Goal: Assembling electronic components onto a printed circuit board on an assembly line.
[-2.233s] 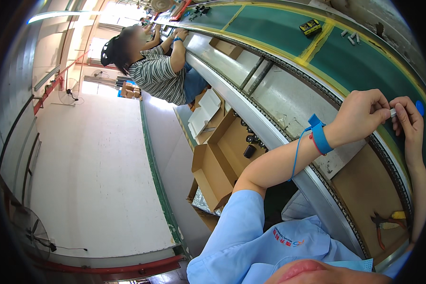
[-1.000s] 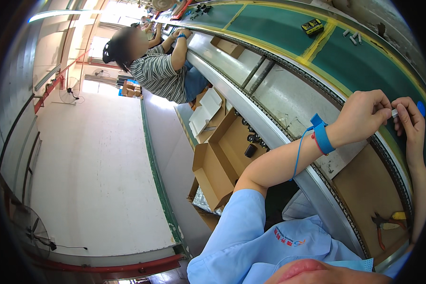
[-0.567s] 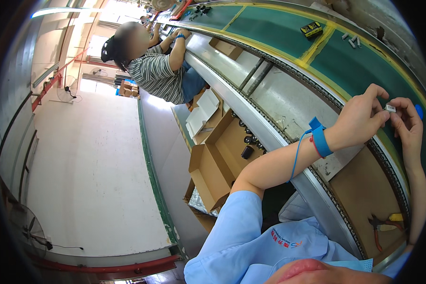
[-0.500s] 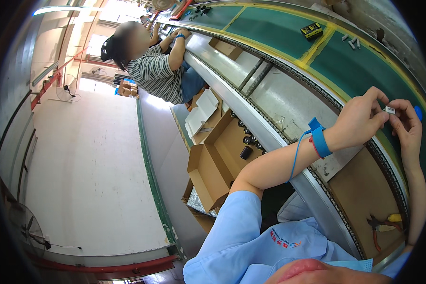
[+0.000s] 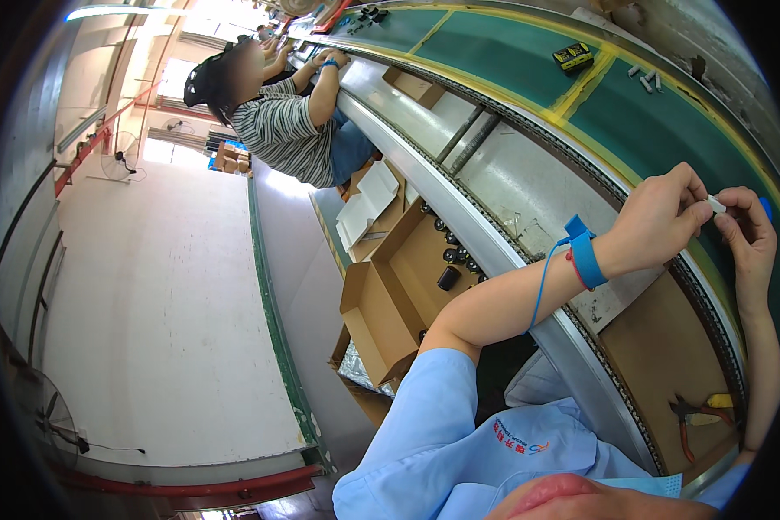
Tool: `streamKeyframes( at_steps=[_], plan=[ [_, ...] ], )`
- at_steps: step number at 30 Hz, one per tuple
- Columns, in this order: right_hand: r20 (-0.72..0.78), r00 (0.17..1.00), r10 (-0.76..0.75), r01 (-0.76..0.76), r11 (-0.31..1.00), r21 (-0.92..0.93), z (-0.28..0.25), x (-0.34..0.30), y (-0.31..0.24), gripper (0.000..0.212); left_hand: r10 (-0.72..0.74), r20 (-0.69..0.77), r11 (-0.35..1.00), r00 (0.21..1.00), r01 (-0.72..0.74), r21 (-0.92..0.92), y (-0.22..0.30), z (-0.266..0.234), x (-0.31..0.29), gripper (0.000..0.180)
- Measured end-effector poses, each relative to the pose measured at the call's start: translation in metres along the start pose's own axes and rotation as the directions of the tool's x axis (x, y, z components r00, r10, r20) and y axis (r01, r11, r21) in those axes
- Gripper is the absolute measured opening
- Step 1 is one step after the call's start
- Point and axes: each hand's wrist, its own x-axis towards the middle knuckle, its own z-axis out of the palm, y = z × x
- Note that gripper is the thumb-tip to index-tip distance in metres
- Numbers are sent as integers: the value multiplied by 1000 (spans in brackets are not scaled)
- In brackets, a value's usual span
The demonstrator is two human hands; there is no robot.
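Note:
A small white block-shaped piece (image 5: pixel 716 204) sits between the fingertips of both hands, above the green belt. My left hand (image 5: pixel 665 215), wearing a blue wrist strap with a thin blue cord, pinches it from the left. From the right, my right hand (image 5: pixel 748 227) holds the same piece between thumb and forefinger. Fingertips cover part of the piece, so I cannot tell its exact kind. Something blue (image 5: pixel 765 206) shows just behind my right hand, mostly hidden.
Pliers (image 5: pixel 690 420) lie on brown board. On the belt (image 5: pixel 511 65) are a black-and-yellow block (image 5: pixel 573 57) and several small metal cylinders (image 5: pixel 646 79). An open cardboard box (image 5: pixel 381 325) with black round parts stands beside the metal rail (image 5: pixel 459 204). Another person (image 5: pixel 290 130) works farther along.
The white piece has turned slightly between my fingers, and its dark-marked face is no longer visible. My hands have barely moved.

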Motion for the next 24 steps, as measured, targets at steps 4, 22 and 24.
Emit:
streamKeyframes(
  at_steps=[4,22,24],
  plan=[
    [6,999,36,-35,998,-52,-3,-1,-2,16,-25,21,1000,999,25,-12,0,-1,0,16],
    [43,999,32,-34,999,39,-10,2,4,24,-108,181,891,977,176,-418,-11,-2,5,20],
    [44,998,32,-35,998,54,-10,2,5,24,-106,194,891,975,180,-416,-11,-2,5,20]
  ],
)
